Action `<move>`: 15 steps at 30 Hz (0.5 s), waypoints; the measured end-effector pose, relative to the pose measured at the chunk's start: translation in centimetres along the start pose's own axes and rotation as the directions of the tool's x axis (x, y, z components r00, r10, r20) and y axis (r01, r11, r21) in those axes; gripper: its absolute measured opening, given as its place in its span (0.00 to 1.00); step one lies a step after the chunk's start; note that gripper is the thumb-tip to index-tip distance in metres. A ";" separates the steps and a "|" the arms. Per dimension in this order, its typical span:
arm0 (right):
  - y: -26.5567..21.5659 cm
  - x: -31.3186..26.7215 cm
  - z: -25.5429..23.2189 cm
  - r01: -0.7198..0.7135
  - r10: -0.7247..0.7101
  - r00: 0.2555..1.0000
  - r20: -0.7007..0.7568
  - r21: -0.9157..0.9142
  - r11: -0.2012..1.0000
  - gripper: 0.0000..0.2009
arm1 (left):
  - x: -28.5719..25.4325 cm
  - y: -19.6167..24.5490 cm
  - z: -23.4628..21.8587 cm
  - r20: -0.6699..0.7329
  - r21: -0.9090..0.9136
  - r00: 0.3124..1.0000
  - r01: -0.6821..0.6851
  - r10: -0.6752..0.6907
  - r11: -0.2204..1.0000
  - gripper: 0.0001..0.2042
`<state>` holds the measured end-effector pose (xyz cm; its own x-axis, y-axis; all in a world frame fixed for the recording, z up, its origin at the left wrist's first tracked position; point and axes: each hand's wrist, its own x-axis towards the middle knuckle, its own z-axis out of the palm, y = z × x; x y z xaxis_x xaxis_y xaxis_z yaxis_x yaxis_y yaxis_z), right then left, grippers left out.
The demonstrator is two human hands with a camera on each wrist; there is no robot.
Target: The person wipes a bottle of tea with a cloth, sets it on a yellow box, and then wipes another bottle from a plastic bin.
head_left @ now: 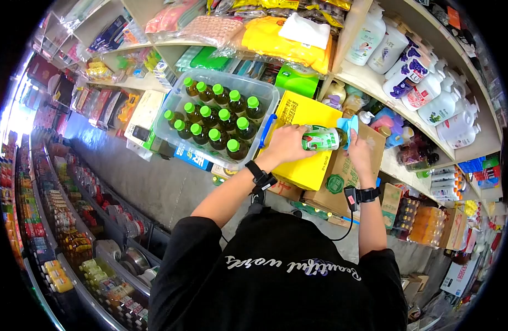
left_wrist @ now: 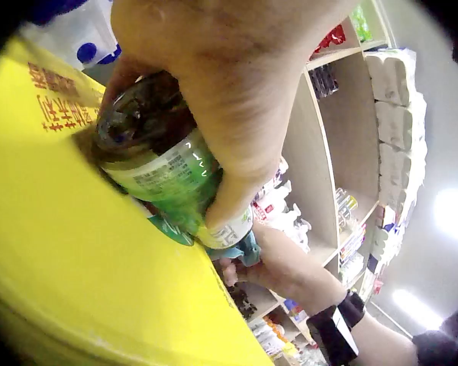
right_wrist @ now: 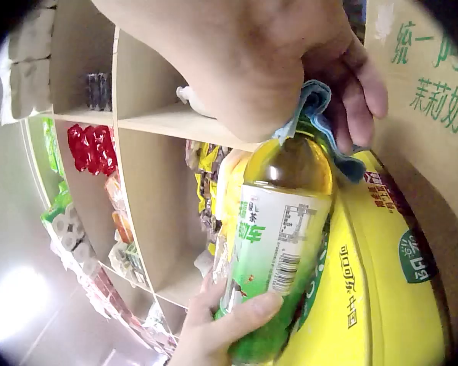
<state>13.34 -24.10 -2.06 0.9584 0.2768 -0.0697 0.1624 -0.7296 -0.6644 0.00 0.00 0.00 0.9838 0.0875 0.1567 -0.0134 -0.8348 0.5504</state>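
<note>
A tea bottle (head_left: 322, 139) with a green and white label lies on its side over the yellow box (head_left: 298, 171). My left hand (head_left: 288, 146) grips it around the lower body, thumb on the label in the right wrist view. At the other end, my right hand (head_left: 362, 159) holds a blue cloth (head_left: 349, 128) around the bottle's neck. That cloth (right_wrist: 314, 114) covers the cap, and amber liquid (right_wrist: 294, 168) shows just below it. In the left wrist view the bottle's base (left_wrist: 126, 126) faces the camera.
A clear plastic bin (head_left: 163, 124) with several green-capped bottles stands left of the yellow box; its blue handle (head_left: 267, 131) is beside my left hand. A cardboard box (head_left: 342, 179) lies right of the yellow one. Shelves with pump bottles (head_left: 408, 71) rise behind and right.
</note>
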 end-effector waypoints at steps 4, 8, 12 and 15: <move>0.2 0.3 0.9 0.215 -0.271 0.943 -0.192 -0.269 0.939 0.23 | 0.2 -0.3 0.3 -0.040 0.022 0.999 -0.007 0.007 1.000 0.34; -2.9 -1.7 -0.7 0.105 -0.156 0.983 -0.097 -0.399 0.911 0.20 | 0.2 -0.1 0.3 -0.044 0.004 0.999 0.005 -0.005 1.000 0.34; -3.3 -2.9 -0.7 0.419 -0.464 0.866 -0.188 -0.236 0.877 0.18 | 0.1 0.7 -0.6 -0.007 -0.001 0.999 0.048 -0.048 0.999 0.33; -3.8 -3.3 -0.8 0.555 -0.580 0.807 -0.114 -0.193 0.809 0.18 | -0.2 0.4 0.1 -0.086 0.014 0.996 -0.021 0.022 1.000 0.32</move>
<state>9.77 -22.70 1.27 0.7056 0.5751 0.4139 0.7084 -0.5575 -0.4329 -0.16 -0.36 0.14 0.9641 0.1158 0.2388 -0.0313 -0.8438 0.5358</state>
